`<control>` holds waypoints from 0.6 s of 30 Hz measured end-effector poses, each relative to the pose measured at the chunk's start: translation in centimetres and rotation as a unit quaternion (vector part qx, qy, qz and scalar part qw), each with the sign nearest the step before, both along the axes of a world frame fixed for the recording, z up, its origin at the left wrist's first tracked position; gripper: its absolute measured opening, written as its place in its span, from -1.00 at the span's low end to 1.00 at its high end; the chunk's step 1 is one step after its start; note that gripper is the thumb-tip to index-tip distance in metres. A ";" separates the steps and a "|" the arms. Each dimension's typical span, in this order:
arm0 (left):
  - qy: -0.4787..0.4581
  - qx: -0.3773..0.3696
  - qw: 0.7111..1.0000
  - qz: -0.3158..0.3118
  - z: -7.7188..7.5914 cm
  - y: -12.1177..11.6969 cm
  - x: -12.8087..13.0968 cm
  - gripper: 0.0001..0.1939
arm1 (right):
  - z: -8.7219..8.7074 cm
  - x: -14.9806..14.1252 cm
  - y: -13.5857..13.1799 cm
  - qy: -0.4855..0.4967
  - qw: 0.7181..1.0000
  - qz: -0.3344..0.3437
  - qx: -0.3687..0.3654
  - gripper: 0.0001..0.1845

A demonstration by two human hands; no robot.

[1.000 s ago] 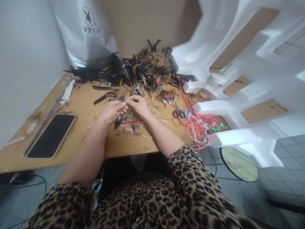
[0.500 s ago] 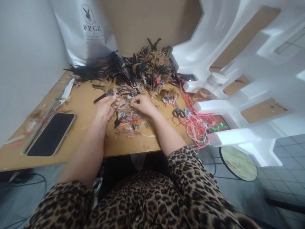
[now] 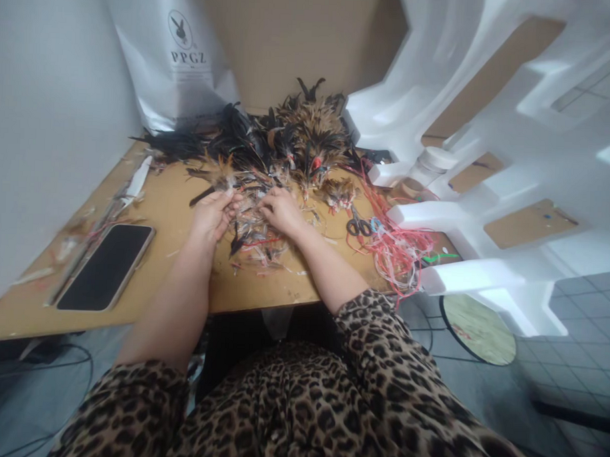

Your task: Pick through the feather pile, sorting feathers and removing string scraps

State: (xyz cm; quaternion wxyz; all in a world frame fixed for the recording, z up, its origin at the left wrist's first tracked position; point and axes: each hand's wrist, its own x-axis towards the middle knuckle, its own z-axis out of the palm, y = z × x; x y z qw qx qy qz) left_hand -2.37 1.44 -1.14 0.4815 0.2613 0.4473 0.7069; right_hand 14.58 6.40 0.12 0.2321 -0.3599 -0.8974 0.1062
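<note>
My left hand (image 3: pixel 213 215) is closed, pinching the base of a small bunch of brown and orange feathers (image 3: pixel 221 173), whose tips fan out away from me. To its right, my right hand (image 3: pixel 281 212) reaches down to a loose pile of feathers (image 3: pixel 255 228) on the table. Its fingers are bent and drawn together at the pile; what they grip, if anything, is hidden. Behind both hands lie heaped black feathers (image 3: pixel 238 136) and brown feather bunches (image 3: pixel 313 122). A small tied feather bunch (image 3: pixel 340 193) sits right of my right hand.
Black-handled scissors (image 3: pixel 359 227) lie beside a tangle of pink and white string (image 3: pixel 401 252). A phone (image 3: pixel 106 268) rests at the left of the wooden table (image 3: pixel 183 277). White foam packing (image 3: pixel 463 274) borders the right, near a lidded jar (image 3: pixel 435 160). A silvery bag (image 3: pixel 174 84) stands behind.
My right hand has moved slightly left and its fingers have dropped from a raised pinch onto the loose feathers. My left hand keeps its hold on the feather bunch.
</note>
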 end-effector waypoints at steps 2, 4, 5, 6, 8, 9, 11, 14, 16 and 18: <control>0.000 -0.008 1.000 -0.001 0.0 0.0 0.0 -0.89 | 0.3 0.6 0.2 0.027 1.000 0.005 0.003 -0.79; 0.004 -0.016 1.000 -0.005 -0.1 -0.1 0.0 -0.88 | 0.6 1.0 0.4 0.043 0.999 0.010 0.008 -0.79; 0.008 -0.019 1.000 -0.007 -0.1 -0.1 0.0 -0.88 | 0.7 1.2 0.4 0.047 0.999 0.015 0.011 -0.80; 0.013 -0.021 1.000 -0.008 -0.1 -0.1 0.0 -0.87 | 0.7 1.3 0.5 0.051 0.998 0.019 0.016 -0.80; 0.025 -0.023 0.999 -0.007 0.0 -0.2 0.1 -0.86 | 0.7 1.4 0.6 0.055 0.998 0.029 0.022 -0.81; 0.031 -0.023 0.999 -0.007 0.0 -0.2 0.2 -0.86 | 0.7 1.5 0.7 0.056 0.998 0.033 0.023 -0.81; 0.040 -0.027 0.999 -0.010 0.2 -0.3 0.3 -0.85 | 0.6 1.5 0.9 0.059 0.997 0.040 0.024 -0.81; 0.049 -0.034 0.998 -0.018 0.3 -0.5 0.4 -0.85 | 0.5 1.6 1.0 0.063 0.997 0.047 0.024 -0.81; 0.060 -0.032 0.997 -0.030 0.2 -0.5 0.4 -0.85 | 0.5 1.6 1.0 0.064 0.996 0.050 0.025 -0.81; 0.073 -0.026 0.996 -0.048 0.0 -0.5 0.3 -0.84 | 0.5 1.6 0.9 0.065 0.996 0.050 0.027 -0.80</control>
